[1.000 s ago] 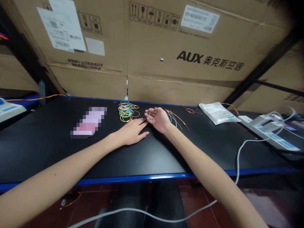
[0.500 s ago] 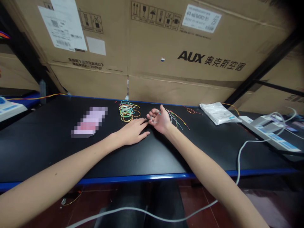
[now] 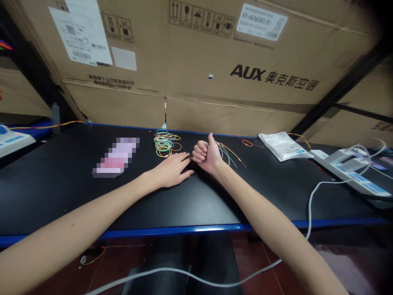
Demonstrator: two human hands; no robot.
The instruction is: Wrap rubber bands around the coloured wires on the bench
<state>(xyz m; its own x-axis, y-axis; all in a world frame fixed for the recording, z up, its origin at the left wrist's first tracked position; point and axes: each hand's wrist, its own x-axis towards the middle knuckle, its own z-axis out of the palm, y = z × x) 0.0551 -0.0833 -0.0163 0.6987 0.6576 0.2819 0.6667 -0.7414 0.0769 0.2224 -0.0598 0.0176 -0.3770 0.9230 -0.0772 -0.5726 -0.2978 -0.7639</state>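
Observation:
My left hand (image 3: pixel 172 171) lies palm down on the black tabletop, fingers stretched and slightly apart, holding nothing. Its fingertips come close to my right hand (image 3: pixel 208 155), which is curled into a fist with the thumb pointing up. A pale thin wire loop is inside that fist, now almost wholly hidden by the fingers. Just beyond my left hand is a loose pile of coiled thin wires (image 3: pixel 164 144) in yellow, green, orange and white. Behind my right wrist, a bunch of loose coloured wires (image 3: pixel 230 152) fans out across the table.
A pixelated pinkish item (image 3: pixel 118 157) lies on the left. Toward the right are a single orange-red wire coil (image 3: pixel 247 143), a white plastic packet (image 3: pixel 284 146), a power strip (image 3: pixel 353 174) and a trailing white cable (image 3: pixel 310 205). A large cardboard box (image 3: pixel 196 53) stands behind the table.
The fingers of my right hand have folded in from a half-open palm and closed over the pale wire loop. My left hand has stayed put.

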